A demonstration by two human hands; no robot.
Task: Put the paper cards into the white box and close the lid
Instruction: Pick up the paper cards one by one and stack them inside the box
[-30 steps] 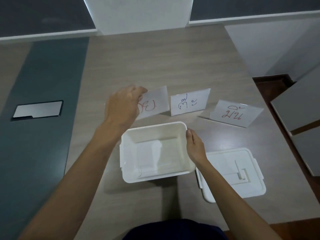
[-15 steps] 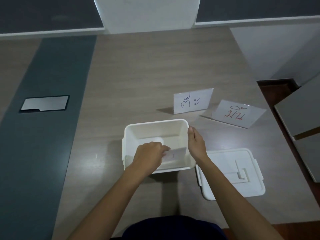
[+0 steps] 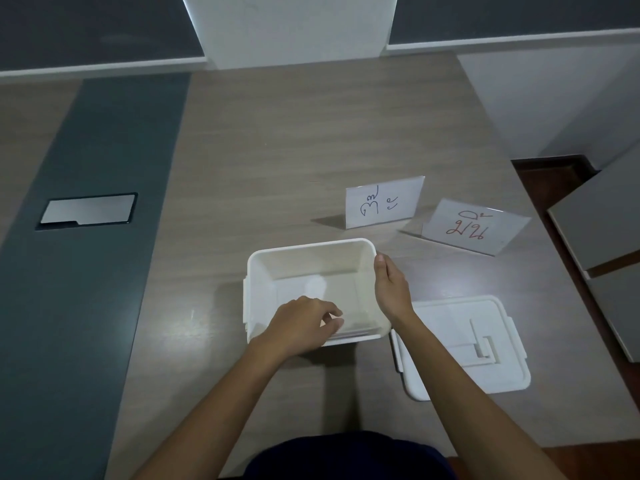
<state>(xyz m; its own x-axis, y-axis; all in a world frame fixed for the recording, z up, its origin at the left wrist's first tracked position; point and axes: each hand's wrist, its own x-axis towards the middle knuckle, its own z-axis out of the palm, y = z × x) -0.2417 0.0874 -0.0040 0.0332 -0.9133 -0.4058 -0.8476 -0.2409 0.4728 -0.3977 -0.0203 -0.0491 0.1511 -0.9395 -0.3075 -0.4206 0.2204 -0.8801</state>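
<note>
The open white box [image 3: 311, 245] stands on the wooden table in front of me. My left hand [image 3: 298, 327] reaches into its near side, fingertips pinched on a paper card [image 3: 358, 328] that lies low against the front wall. My right hand [image 3: 391, 289] grips the box's right rim, thumb on the far corner. The white lid [image 3: 450, 317] lies flat just right of the box. Two folded paper cards stand behind the box: one with dark writing [image 3: 384, 202] and one with red writing [image 3: 474, 225] further right.
A dark grey strip runs down the table's left side with a metal hatch [image 3: 86, 211] set in it. The table's right edge is close to the red-lettered card, with grey cabinets [image 3: 602, 220] beyond it. A white pillar [image 3: 291, 26] stands at the far end.
My left hand took the leftmost card from the table, carried it down into the box and has lowered it against the front wall. My right hand stayed on the box rim.
</note>
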